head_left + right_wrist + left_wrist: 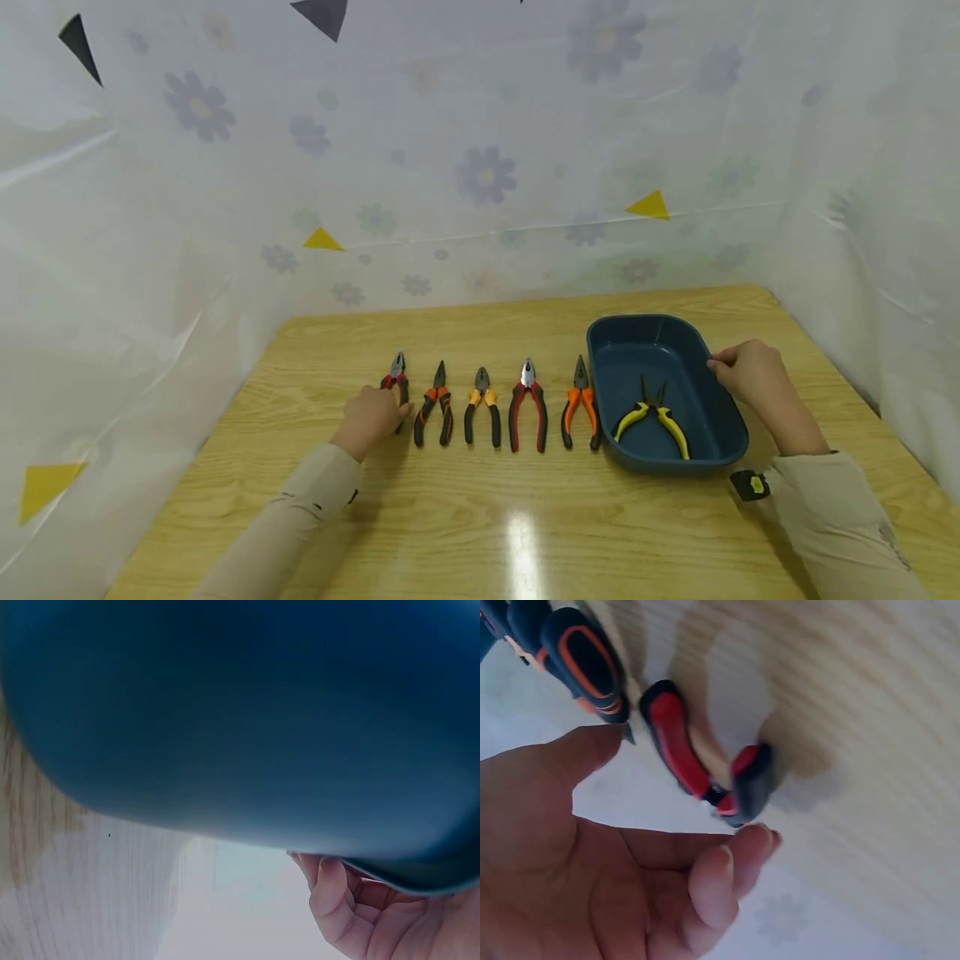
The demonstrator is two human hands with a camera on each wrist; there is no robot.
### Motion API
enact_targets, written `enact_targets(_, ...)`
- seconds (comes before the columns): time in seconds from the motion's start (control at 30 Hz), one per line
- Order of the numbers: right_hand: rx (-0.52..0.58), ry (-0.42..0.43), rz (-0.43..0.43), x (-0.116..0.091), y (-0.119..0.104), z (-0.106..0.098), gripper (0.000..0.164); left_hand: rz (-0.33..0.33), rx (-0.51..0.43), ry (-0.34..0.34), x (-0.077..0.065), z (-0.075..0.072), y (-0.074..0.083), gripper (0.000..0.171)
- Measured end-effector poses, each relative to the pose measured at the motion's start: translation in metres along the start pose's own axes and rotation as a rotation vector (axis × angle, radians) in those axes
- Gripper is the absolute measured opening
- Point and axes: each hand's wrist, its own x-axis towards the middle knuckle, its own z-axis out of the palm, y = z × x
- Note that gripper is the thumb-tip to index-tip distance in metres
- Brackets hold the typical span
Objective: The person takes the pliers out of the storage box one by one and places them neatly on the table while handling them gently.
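Note:
My left hand is at the leftmost pliers, which have red and black handles. In the left wrist view the thumb and fingers are spread apart on either side of these pliers, with the handles not gripped; whether a fingertip touches one is unclear. My right hand pinches the right rim of a dark blue plastic basin, thumb and fingers at its edge in the right wrist view too. Inside the basin lie long-nose pliers with yellow and black handles.
Several pliers lie in a row between the left hand and the basin: black-and-red ones, yellow-and-black ones, red-handled ones and orange ones close against the basin. Flower-printed sheeting surrounds the wooden table.

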Motion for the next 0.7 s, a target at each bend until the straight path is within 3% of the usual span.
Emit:
enact_targets(0.1, -0.004, 0.0, -0.003, 0.0, 0.0, 0.001, 0.032, -0.037, 0.014, 0.004, -0.007, -0.008, 0.009, 0.056)
enact_targets(0.2, -0.002, 0.003, -0.006, -0.001, 0.001, 0.002, 0.031, -0.025, 0.0, 0.027, -0.014, -0.016, 0.019, 0.052)
enact_targets(0.27, 0.004, 0.007, -0.01, -0.002, 0.001, 0.003, 0.031, 0.024, -0.009, 0.069, -0.02, -0.024, 0.028, 0.05)
enact_targets(0.47, 0.004, 0.02, -0.013, -0.001, 0.0, 0.002, 0.031, 0.203, 0.054, 0.324, -0.033, -0.045, 0.064, 0.043)
enact_targets(0.7, -0.004, 0.024, -0.021, 0.0, -0.001, 0.001, 0.031, 0.339, -0.013, 0.409, -0.034, -0.054, 0.11, 0.036)
